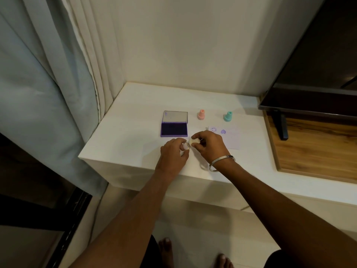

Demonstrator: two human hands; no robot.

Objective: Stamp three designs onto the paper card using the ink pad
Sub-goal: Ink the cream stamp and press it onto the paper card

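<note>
An open purple ink pad (174,129) lies on the white table (135,117), its clear lid standing up behind it. A pink stamp (201,114) and a green stamp (228,116) stand upright behind the white paper card (230,139). The card bears a smiley print and a purple heart print near its far edge. In front of the ink pad, my right hand (207,145) grips a cream stamp (193,141). My left hand (174,151) pinches a small clear cap (185,146) right against that stamp.
A dark TV screen (313,74) on a black foot stands on a wooden board (313,149) at the right. Curtains (58,74) hang at the left, close to the table's edge. My bare feet (193,254) are on the floor below. A metal bangle (221,163) circles my right wrist.
</note>
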